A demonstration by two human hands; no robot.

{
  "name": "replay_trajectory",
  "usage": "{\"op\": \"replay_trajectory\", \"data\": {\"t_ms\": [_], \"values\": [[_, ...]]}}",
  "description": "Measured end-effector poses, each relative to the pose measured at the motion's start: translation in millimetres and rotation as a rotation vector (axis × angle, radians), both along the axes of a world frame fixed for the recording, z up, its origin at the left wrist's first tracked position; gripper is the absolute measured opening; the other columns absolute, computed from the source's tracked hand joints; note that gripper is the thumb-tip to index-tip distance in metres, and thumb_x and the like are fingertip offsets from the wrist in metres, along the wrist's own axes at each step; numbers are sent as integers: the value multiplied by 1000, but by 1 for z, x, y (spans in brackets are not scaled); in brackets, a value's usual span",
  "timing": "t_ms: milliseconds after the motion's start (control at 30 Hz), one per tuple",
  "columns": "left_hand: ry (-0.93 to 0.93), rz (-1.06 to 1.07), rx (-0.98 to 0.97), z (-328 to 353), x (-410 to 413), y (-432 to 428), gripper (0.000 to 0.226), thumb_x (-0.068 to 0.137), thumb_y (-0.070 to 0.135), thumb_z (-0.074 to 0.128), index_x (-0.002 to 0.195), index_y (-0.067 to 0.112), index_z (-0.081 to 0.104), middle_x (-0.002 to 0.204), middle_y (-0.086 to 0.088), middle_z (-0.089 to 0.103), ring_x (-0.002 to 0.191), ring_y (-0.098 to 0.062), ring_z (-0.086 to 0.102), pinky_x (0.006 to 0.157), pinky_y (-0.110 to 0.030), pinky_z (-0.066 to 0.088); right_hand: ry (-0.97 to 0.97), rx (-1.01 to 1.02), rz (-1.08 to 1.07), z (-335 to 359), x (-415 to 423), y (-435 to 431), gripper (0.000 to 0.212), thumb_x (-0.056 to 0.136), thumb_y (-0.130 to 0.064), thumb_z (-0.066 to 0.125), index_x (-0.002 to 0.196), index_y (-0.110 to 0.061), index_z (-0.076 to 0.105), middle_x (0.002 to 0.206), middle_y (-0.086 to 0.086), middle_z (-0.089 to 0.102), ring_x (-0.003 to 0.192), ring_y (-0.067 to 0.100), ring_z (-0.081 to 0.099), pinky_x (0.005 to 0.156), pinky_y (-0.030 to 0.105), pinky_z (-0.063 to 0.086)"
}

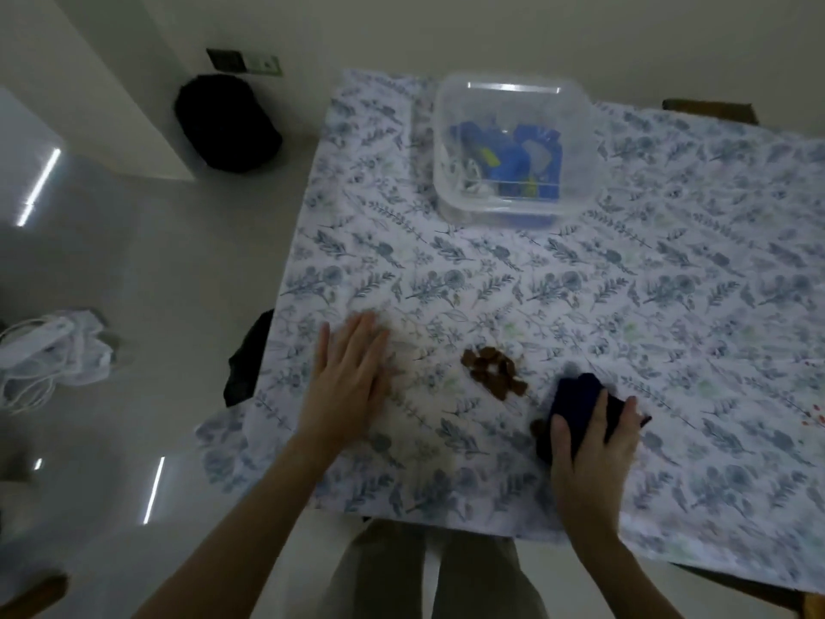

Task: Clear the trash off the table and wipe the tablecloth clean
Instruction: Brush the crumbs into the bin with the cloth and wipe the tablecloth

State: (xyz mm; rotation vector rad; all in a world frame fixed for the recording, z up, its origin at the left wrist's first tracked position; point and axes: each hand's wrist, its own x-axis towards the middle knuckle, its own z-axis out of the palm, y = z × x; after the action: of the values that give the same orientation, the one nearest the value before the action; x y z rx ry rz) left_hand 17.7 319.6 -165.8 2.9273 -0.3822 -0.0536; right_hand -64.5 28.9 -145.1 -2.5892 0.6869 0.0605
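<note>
A white tablecloth (625, 283) with a blue leaf print covers the table. A small heap of brown scraps (493, 370) lies near its front edge. My left hand (350, 373) rests flat on the cloth, fingers together, just left of the heap. To the heap's right, my right hand (589, 444) presses a dark blue rag (576, 399) onto the cloth. One more brown scrap (538, 427) lies at the rag's left edge. A clear plastic tub (513, 149) at the back holds blue and white trash.
A black bag (225, 122) stands on the floor by the wall at the far left. A white cloth and cable (53, 350) lie on the floor at left. A dark object (247, 359) pokes out under the table's left edge. Small red spots (814, 415) mark the cloth at right.
</note>
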Motion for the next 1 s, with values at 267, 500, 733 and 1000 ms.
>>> {"op": "replay_trajectory", "data": {"t_ms": [267, 500, 733, 1000], "values": [[36, 60, 19, -5, 7, 65, 55, 100, 45, 23, 152, 27, 16, 162, -5, 10, 151, -22, 3, 122, -50, 9, -29, -2, 15, 1, 47, 42, 75, 90, -63, 22, 150, -18, 21, 159, 12, 4, 144, 36, 5, 115, 59, 15], [46, 62, -43, -5, 7, 68, 56, 100, 46, 18, 151, 25, 18, 162, -3, 10, 151, -20, 4, 121, -51, 12, -33, -11, 223, 0, 89, 60, 71, 90, -64, 22, 149, -25, 24, 158, 7, 10, 142, 37, 12, 112, 60, 24], [21, 69, -77, -7, 6, 69, 53, 101, 40, 24, 151, 22, 22, 161, -3, 13, 151, -19, 5, 122, -49, 12, -77, -42, 535, -5, 122, 122, 61, 94, -56, 27, 147, -24, 29, 157, 6, 15, 143, 34, 14, 116, 53, 21], [5, 201, -169, -10, -9, 74, 51, 102, 29, 29, 151, 14, 22, 161, -4, 16, 150, -17, 9, 122, -40, 14, -64, 49, 677, 2, 149, 147, 54, 94, -34, 33, 146, -23, 30, 156, 6, 16, 141, 29, 19, 114, 45, 29]]}}
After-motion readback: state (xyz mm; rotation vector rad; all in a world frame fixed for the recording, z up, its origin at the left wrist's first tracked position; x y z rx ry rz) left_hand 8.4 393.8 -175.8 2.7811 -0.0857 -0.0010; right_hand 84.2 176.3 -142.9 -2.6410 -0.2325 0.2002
